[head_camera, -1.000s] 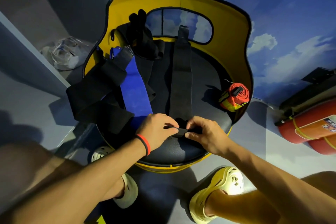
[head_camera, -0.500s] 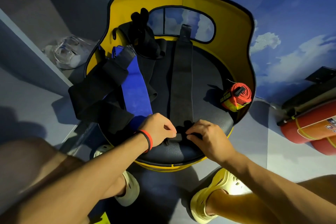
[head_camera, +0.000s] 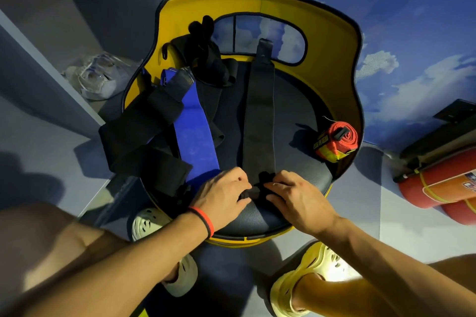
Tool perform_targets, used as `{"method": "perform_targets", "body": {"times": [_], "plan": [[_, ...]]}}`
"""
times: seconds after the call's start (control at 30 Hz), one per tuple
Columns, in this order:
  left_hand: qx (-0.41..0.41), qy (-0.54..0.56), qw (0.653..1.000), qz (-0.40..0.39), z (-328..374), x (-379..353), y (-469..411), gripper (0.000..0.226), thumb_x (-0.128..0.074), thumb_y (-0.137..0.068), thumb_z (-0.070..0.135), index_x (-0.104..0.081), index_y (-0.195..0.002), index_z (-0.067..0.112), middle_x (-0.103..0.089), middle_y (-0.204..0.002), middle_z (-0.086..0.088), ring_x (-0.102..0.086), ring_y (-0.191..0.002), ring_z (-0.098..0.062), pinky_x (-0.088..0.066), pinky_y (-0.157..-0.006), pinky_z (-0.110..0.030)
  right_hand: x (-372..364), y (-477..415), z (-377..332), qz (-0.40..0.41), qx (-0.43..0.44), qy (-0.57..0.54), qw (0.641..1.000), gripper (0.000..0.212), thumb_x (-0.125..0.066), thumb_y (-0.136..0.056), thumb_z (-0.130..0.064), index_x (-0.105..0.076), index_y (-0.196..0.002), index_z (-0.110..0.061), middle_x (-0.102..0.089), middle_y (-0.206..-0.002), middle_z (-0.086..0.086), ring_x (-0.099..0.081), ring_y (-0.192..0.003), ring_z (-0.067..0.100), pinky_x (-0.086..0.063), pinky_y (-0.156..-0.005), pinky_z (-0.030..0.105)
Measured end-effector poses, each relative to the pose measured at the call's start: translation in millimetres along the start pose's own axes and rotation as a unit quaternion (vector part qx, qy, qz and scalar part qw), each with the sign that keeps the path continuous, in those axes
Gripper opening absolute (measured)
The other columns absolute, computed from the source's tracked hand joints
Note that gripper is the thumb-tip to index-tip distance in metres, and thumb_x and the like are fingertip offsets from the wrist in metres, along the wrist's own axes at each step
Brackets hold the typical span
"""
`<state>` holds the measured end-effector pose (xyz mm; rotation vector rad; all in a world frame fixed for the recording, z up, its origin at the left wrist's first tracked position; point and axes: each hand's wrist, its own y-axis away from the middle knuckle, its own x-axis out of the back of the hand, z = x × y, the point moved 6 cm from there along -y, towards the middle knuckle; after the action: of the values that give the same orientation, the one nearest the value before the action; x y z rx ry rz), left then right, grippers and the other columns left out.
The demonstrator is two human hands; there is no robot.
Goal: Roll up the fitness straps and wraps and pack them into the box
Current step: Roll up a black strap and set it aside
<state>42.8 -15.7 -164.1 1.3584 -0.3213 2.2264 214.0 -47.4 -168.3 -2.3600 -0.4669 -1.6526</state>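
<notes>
Low in the centre of the frame, the left hand [head_camera: 221,198] and right hand [head_camera: 296,201] meet at the near end of the black strap [head_camera: 258,123]. Both have their fingers curled in, pinching a small dark fold of it between them. It looks like the first turn of a roll, though black on black makes that hard to confirm. The rest of the strap lies flat, running up the middle of the seat [head_camera: 304,116] toward the yellow backrest [head_camera: 334,46].

By my reading the task is early. Only 1 piece is finished: the red strap [head_camera: 337,140], rolled tight at the right edge of the seat. The blue strap [head_camera: 193,131] and the black wraps [head_camera: 139,136] lie unrolled in a heap at centre left, some hanging over the seat's left rim, with a dark bundle [head_camera: 206,59] above them. No box is in view, so nothing appears packed.

The strap has bare seat on either side, so the roll can travel upward freely. The backrest closes the top and right, and the seat's front edge lies just below the hands. A fire extinguisher [head_camera: 443,183] lies well apart at the right.
</notes>
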Motion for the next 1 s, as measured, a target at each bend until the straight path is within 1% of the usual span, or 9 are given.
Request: {"method": "perform_targets", "body": {"times": [0.07, 0.17, 0.33, 0.57, 0.7, 0.77, 0.87, 0.93, 1.0], "plan": [[0.036, 0.040, 0.999, 0.006, -6, 3, -4, 0.032, -0.067, -0.093, 0.039, -0.069, -0.122, 0.025, -0.055, -0.119, 0.012, -0.058, -0.098, -0.008, -0.051, -0.084, -0.023, 4, -1, 0, 0.012, -0.013, -0.015, 1.000, 0.038, -0.041, -0.104, -0.044, -0.063, -0.126, -0.023, -0.059, -0.108, -0.002, -0.059, -0.095, 0.022, -0.055, -0.077, 0.037], [0.068, 0.093, 0.993, 0.009, -13, 7, -12, 0.028, -0.070, -0.091, 0.038, -0.073, -0.117, 0.026, -0.063, -0.108, 0.009, -0.060, -0.094, -0.009, -0.055, -0.084, -0.029, 10, -4, 2, 0.034, -0.029, -0.036, 0.998, 0.026, -0.046, -0.104, -0.044, -0.059, -0.115, -0.025, -0.058, -0.101, -0.004, -0.058, -0.091, 0.022, -0.054, -0.070, 0.039], [0.128, 0.169, 0.977, 0.002, -24, 13, -23, 0.007, -0.074, -0.088, 0.034, -0.071, -0.089, 0.028, -0.069, -0.076, 0.011, -0.066, -0.076, -0.006, -0.058, -0.071, -0.029, 7, -7, 14, 0.018, -0.024, -0.060, 0.998, 0.034, -0.070, -0.095, -0.030, -0.065, -0.127, -0.019, -0.060, -0.118, 0.000, -0.060, -0.105, 0.021, -0.055, -0.088, 0.035], [0.207, 0.226, 0.951, 0.040, -20, 10, -22, 0.010, -0.075, -0.087, 0.027, -0.074, -0.081, 0.019, -0.072, -0.068, 0.005, -0.071, -0.065, -0.003, -0.061, -0.068, -0.029, 15, -15, 17, 0.011, -0.089, -0.115, 0.989, 0.027, -0.064, -0.099, -0.028, -0.075, -0.121, -0.016, -0.069, -0.109, 0.003, -0.064, -0.101, 0.021, -0.051, -0.091, 0.030], [0.249, 0.229, 0.941, -0.001, -22, 2, -19, 0.018, -0.075, -0.087, 0.032, -0.072, -0.080, 0.016, -0.073, -0.064, 0.001, -0.072, -0.062, -0.006, -0.057, -0.063, -0.025, 10, -14, 28, -0.016, -0.167, -0.157, 0.973, 0.020, -0.067, -0.097, -0.025, -0.080, -0.111, -0.022, -0.070, -0.105, -0.010, -0.062, -0.105, 0.015, -0.038, -0.085, 0.018], [0.264, 0.254, 0.931, -0.004, -25, 3, -21, 0.018, -0.078, -0.085, 0.032, -0.070, -0.082, 0.015, -0.072, -0.067, -0.001, -0.073, -0.061, -0.009, -0.060, -0.064, -0.028, 11, -15, 22, 0.008, -0.148, -0.135, 0.980, 0.019, -0.067, -0.096, -0.021, -0.079, -0.111, -0.020, -0.060, -0.094, -0.013, -0.059, -0.102, 0.019, -0.043, -0.086, 0.026], [0.277, 0.267, 0.923, -0.013, -24, 3, -25, 0.019, -0.080, -0.083, 0.031, -0.069, -0.086, 0.016, -0.073, -0.070, -0.002, -0.073, -0.059, -0.010, -0.063, -0.066, -0.031, 10, -12, 0, 0.052, -0.039, -0.079, 0.995, 0.024, -0.057, -0.095, -0.013, -0.074, -0.112, -0.016, -0.060, -0.102, 0.000, -0.059, -0.093, 0.024, -0.051, -0.083, 0.034], [0.282, 0.258, 0.924, -0.014, -23, 4, -28, 0.021, -0.080, -0.084, 0.033, -0.068, -0.087, 0.016, -0.072, -0.071, -0.001, -0.072, -0.057, -0.009, -0.062, -0.065, -0.030, 6, -9, -9, 0.036, 0.013, -0.054, 0.998, 0.026, -0.057, -0.092, -0.020, -0.069, -0.115, -0.016, -0.062, -0.110, 0.001, -0.058, -0.093, 0.024, -0.053, -0.082, 0.034], [0.283, 0.253, 0.925, -0.007, -24, 4, -29, 0.020, -0.079, -0.084, 0.033, -0.067, -0.087, 0.017, -0.071, -0.071, 0.000, -0.072, -0.057, -0.009, -0.062, -0.064, -0.030, 1, -8, -7, 0.006, 0.011, -0.043, 0.999, 0.036, -0.068, -0.088, -0.030, -0.063, -0.122, -0.018, -0.058, -0.118, -0.002, -0.054, -0.099, 0.021, -0.052, -0.085, 0.035]]}}
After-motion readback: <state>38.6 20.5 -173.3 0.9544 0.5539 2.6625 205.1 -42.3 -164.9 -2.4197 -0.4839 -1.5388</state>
